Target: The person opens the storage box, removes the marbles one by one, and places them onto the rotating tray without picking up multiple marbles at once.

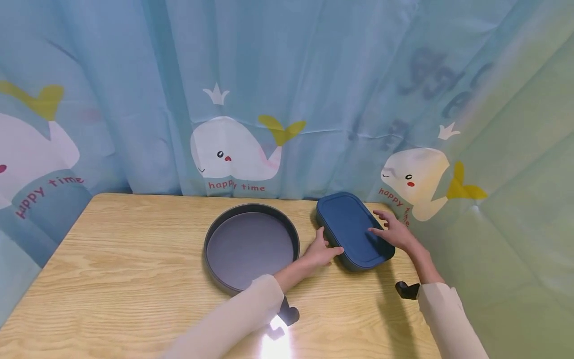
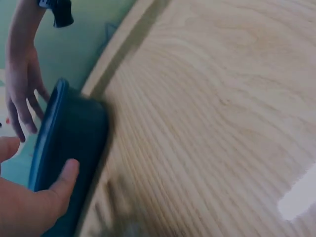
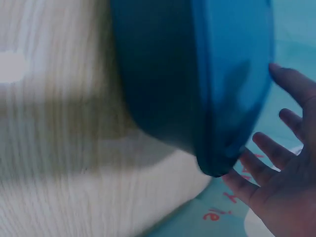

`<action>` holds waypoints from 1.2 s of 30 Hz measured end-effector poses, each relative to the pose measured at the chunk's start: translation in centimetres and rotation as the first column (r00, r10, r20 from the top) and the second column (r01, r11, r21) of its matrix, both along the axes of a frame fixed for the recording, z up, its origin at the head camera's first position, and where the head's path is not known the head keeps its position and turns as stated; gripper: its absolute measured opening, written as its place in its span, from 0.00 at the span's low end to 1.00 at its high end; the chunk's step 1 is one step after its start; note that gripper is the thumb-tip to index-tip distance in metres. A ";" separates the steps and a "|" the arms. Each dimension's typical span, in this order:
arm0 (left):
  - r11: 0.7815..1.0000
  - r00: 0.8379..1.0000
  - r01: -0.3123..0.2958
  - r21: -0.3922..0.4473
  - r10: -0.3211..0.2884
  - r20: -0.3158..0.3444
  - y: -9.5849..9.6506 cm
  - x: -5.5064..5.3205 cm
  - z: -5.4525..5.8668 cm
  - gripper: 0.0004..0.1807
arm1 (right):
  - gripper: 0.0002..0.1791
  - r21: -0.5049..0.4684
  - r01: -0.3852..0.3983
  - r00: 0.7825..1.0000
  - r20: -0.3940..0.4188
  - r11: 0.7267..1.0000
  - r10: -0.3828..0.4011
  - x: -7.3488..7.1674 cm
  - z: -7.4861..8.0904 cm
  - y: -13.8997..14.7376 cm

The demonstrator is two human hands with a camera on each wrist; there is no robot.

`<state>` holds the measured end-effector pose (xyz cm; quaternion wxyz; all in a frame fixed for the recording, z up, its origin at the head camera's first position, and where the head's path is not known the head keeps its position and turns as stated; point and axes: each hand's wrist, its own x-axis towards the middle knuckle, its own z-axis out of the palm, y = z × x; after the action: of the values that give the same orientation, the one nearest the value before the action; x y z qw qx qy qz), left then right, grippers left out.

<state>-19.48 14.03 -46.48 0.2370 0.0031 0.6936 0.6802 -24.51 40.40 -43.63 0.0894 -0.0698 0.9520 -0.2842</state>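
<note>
A dark blue rectangular lidded box (image 1: 352, 227) with rounded corners stands at the table's back right. My left hand (image 1: 319, 253) is at its left side, fingers and thumb spread, the thumb by the lid's edge. Over the right side is my right hand (image 1: 395, 234), its fingers extended and apart. In the left wrist view the left hand (image 2: 32, 202) lies along the box's side wall (image 2: 76, 133). The right wrist view has the right hand (image 3: 289, 180) beside the lid (image 3: 232, 84); whether its fingertips touch cannot be told.
A round, dark grey pan (image 1: 251, 249) sits left of the box, under the left forearm's reach. The wooden table (image 1: 121, 259) meets a blue whale-printed curtain (image 1: 233, 149) at the back and right. Black cameras (image 1: 407, 290) are worn on both wrists.
</note>
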 end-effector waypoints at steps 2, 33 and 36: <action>0.999 0.999 -0.031 0.019 0.031 0.015 0.3 -0.3 -0.1 0.51 | 0.43 -0.014 0.000 0.999 0.034 1.000 0.000 -0.2 -0.2 0.0; 0.980 0.975 -0.170 0.098 0.154 0.158 3.1 0.0 -0.5 0.56 | 0.54 -0.193 0.134 0.932 0.357 0.972 -0.058 -0.2 -0.9 -0.2; 0.981 0.973 -0.166 0.099 0.147 0.175 2.9 -0.3 -0.4 0.57 | 0.54 -0.228 0.166 0.909 0.412 0.959 -0.059 -0.1 -0.5 -0.2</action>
<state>-19.81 16.98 -46.91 0.2395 -0.0954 0.6299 0.7327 -24.61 40.20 -44.10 0.2563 0.0343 0.8706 -0.4186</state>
